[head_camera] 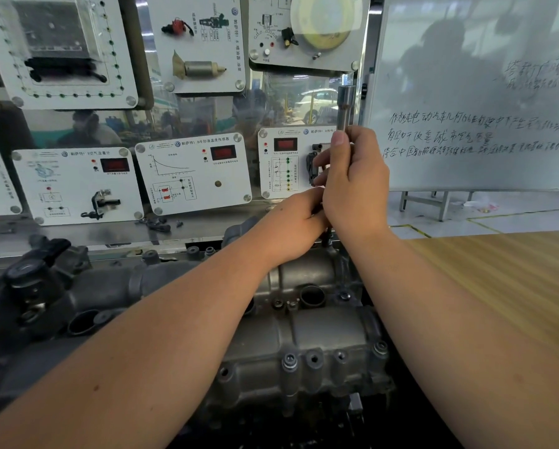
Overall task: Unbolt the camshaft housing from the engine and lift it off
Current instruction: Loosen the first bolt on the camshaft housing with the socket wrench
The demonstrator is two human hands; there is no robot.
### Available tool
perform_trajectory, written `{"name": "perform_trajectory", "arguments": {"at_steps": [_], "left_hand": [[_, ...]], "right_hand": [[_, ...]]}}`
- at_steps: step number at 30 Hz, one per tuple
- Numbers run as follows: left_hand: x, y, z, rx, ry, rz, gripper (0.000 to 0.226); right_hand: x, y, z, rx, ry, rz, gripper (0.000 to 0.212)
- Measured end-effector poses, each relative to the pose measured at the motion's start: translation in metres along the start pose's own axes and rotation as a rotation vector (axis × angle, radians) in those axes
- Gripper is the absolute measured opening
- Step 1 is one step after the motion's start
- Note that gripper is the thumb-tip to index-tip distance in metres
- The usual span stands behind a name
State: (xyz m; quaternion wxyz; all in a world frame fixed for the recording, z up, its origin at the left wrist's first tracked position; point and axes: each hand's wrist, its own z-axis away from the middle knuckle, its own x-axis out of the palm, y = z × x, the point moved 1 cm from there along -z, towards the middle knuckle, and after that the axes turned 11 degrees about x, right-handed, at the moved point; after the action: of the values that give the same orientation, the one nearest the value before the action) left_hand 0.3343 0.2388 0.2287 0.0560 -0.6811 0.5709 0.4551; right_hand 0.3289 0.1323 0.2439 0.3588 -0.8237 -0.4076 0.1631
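Unbolting underway. Right hand (pixel 352 186) grips upright socket tool (pixel 346 106) over a far-edge bolt; left hand (pixel 296 222) pinches its lower end. Camshaft housing (pixel 304 335) at 6 o'clock, seated. Next: keep the tool square while turning.

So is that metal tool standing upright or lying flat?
Upright. The metal tool rises above the right hand that grips its shaft; its lower end is hidden behind both hands.

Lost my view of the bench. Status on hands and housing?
Right hand grips upright tool at housing's far edge. Left hand steadies its lower end. Housing on engine, near-edge bolts in. Nothing in the way.
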Motion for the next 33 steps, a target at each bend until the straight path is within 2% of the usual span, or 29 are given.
{"name": "perform_trajectory", "arguments": {"at_steps": [3,7,11,13,17,20,23,26,30,33], "left_hand": [[-0.0003,-0.0006,0.0002,-0.001,0.002,0.013,0.022],[-0.0013,-0.0002,-0.0004,-0.005,0.003,-0.007,0.014],[-0.0007,0.0004,-0.0004,-0.008,0.005,-0.001,0.017],[0.0000,-0.0004,0.0005,-0.002,-0.005,0.010,0.014],[-0.0005,0.0009,0.0005,-0.014,-0.001,-0.014,0.023],[-0.0009,0.0026,-0.0004,-0.012,-0.011,-0.013,0.013],[-0.0011,0.0022,-0.0004,-0.019,-0.006,-0.004,0.018],[-0.0007,0.0014,0.0001,-0.003,-0.008,-0.009,0.011],[-0.0005,0.0001,0.0004,-0.016,-0.016,-0.001,0.026],[-0.0002,0.0005,-0.0006,-0.016,-0.018,-0.016,0.015]], "right_hand": [[-0.0002,-0.0010,-0.0004,0.013,0.002,-0.016,0.019],[-0.0009,-0.0003,0.0000,0.004,-0.012,-0.038,0.018],[-0.0005,0.0001,0.0003,-0.014,-0.010,-0.031,0.008],[0.0002,-0.0011,-0.0001,-0.016,0.000,-0.013,0.013],[0.0001,-0.0018,0.0004,0.004,-0.010,-0.024,0.021],[-0.0012,-0.0014,0.0006,0.015,-0.010,-0.058,0.021],[-0.0008,-0.0009,0.0003,-0.007,-0.017,-0.043,0.008],[0.0007,-0.0015,0.0006,-0.029,-0.023,0.000,0.014],[0.0005,-0.0011,0.0010,-0.031,-0.021,-0.013,0.017],[-0.0006,-0.0010,0.0012,-0.022,-0.021,-0.058,0.011]]}}
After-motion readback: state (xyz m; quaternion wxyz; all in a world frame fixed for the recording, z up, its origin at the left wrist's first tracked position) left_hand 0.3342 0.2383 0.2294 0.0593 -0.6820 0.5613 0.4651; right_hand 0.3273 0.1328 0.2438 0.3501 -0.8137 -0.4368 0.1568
